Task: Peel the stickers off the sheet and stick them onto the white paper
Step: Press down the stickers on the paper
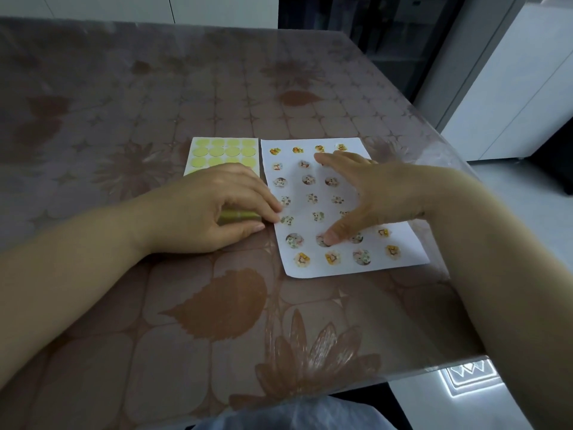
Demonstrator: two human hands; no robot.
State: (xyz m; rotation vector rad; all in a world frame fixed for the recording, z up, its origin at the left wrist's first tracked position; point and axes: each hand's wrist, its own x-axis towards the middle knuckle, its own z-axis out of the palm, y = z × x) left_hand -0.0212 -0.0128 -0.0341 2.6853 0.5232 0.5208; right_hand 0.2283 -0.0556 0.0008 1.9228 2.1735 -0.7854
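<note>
Pressing a sticker down on the white paper (400, 248)

The right hand (372, 193) is lying spread over the paper, thumb on a sticker (321, 241). The sticker sheet (198, 153) is lying just left of the paper, long axis running away, under the curled left hand (214, 209), the nearer one.

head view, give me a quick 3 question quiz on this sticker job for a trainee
1. True or false: the right hand is pressing its thumb on a sticker on the white paper.
2. Which sheet does the left hand rest on? A) the yellow sticker sheet B) the white paper C) neither
3. Fill in: the yellow circles showing on the sticker sheet are at its ____ end, beyond the hand.

Key: 1 true; 2 A; 3 far
</note>
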